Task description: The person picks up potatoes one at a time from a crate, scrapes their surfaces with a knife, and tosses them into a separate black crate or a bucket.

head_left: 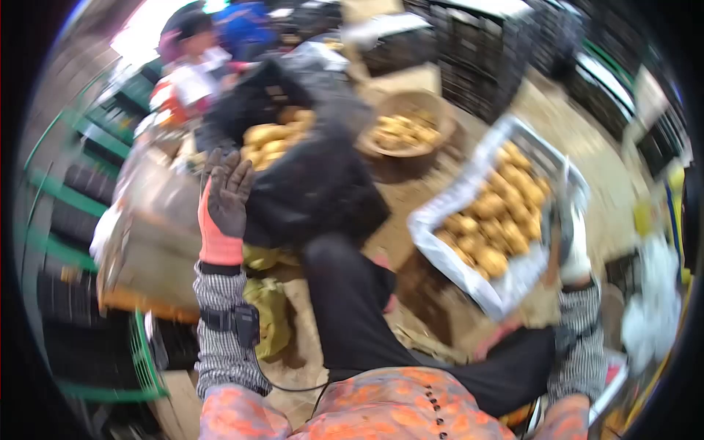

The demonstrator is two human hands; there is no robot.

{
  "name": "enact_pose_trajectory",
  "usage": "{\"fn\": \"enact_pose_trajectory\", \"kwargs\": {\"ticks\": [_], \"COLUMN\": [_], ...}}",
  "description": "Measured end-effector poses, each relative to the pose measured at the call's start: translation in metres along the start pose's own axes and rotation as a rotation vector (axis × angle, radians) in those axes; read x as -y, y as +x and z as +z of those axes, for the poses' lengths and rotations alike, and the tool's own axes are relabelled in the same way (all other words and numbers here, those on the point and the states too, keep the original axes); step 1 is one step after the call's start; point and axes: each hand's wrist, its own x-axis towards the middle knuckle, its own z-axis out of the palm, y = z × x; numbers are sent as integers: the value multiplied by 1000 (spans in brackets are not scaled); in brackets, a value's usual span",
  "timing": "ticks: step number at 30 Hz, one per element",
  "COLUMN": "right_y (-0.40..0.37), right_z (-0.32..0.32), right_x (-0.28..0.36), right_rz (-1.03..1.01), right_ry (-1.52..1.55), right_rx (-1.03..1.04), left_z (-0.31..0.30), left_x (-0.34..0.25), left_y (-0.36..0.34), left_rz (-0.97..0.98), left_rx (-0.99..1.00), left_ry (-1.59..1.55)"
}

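Observation:
My left hand [227, 202], in a pink glove with a dark grey palm, is raised with its fingers stretched out and holds nothing. Beyond it, yellow potatoes [268, 143] lie in a container lined with black cloth [326, 194]. On the right, a crate lined with white sheeting [469, 282] holds a heap of similar potatoes [506, 209]. My right hand [570, 238], in a dark and white glove, is at the crate's near right rim and closed on it; its fingers are blurred and partly hidden.
A round basket [405, 139] of smaller potatoes stands beyond my knees. Stacked black crates [477, 62] are at the back. At the upper left is another person [187, 70]. A worn box [158, 242] and green metal racks [62, 191] are on the left.

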Motion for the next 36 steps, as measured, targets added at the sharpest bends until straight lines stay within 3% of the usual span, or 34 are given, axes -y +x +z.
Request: {"fn": "enact_pose_trajectory", "kwargs": {"ticks": [1, 2, 3, 6, 7, 9, 10, 11, 12, 14, 16, 17, 19, 20, 21, 23, 28, 31, 32, 33, 35, 36], "right_y": [7, 12, 15, 12, 8, 3, 1, 2, 5, 11, 14, 15, 15, 15, 15, 13, 2, -11, -8, -11, -19, -20], "right_z": [-2, -8, -12, -16, -11, -4, -9, -16, -25, -41, -43, -43, -38, -37, -36, -31, -2, 6, 13, 20, 33, 34], "right_x": [12, 16, 14, -10, -13, 3, 13, 22, 27, 28, 35, 36, 43, 41, 39, 39, 29, 5, -1, -2, 17, 14], "right_rz": [-91, -120, -163, 74, 145, 115, 81, 48, 57, -60, -63, -44, 24, 7, -13, 40, 242, 166, 82, -25, 354, 360], "right_ry": [189, 231, 275, 402, 389, 317, 268, 218, 172, 265, 290, 311, 278, 251, 228, 221, -38, -232, -529, -575, -369, -379], "right_rx": [-48, -116, -165, -72, -41, -18, -35, -48, -132, -93, -111, -110, -101, -88, -75, -61, 62, 204, 193, 202, 235, 237], "left_z": [37, 54, 96, 172, 190, 219, 217, 207, 211, 215, 210, 207, 198, 211, 238, 257, 275, 262, 260, 259, 255, 255], "left_x": [30, 68, 96, 194, 223, 270, 309, 351, 370, 402, 430, 440, 449, 429, 386, 331, 223, 209, 208, 208, 206, 203], "left_y": [-4, -3, -9, -24, -29, -37, -40, -45, -48, -58, -73, -73, -68, -62, -56, -44, -44, -56, -61, -66, -69, -69], "left_rz": [-92, -171, -255, -565, -641, -472, -383, -283, -363, -444, -475, -468, -590, -882, -991, -1019, -878, -740, -734, -633, -535, -575], "left_rx": [50, 252, 298, 674, 817, 1061, 1193, 1252, 1297, 1349, 1132, 1149, 1049, 946, 888, 847, 814, 738, 736, 733, 718, 748], "left_ry": [75, 8, 75, 124, 305, 895, 1015, 1194, 1304, 1410, 1415, 1413, 983, 597, 419, 122, -149, -75, -83, -38, -5, 12]}}
